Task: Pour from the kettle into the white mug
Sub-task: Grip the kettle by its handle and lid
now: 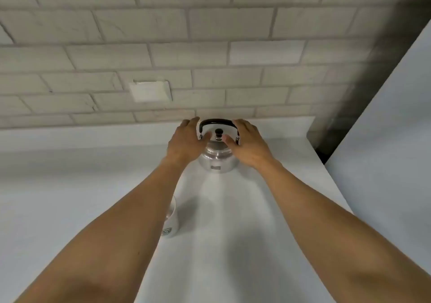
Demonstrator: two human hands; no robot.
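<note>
A shiny metal kettle (pixel 218 160) with a black arched handle and a small black lid knob stands upright on the white counter near the back wall. My left hand (pixel 186 140) lies against its left side and my right hand (pixel 247 143) against its right side, fingers spread around the body and lid, both thumbs near the knob. The white mug (pixel 171 221) stands nearer to me on the left, mostly hidden under my left forearm; only its right side and a small green logo show.
The white counter (pixel 233 232) runs back to a grey brick-patterned wall with a white wall plate (pixel 150 91). A tall white panel (pixel 384 139) rises at the right, with a dark gap behind it at the counter's right edge.
</note>
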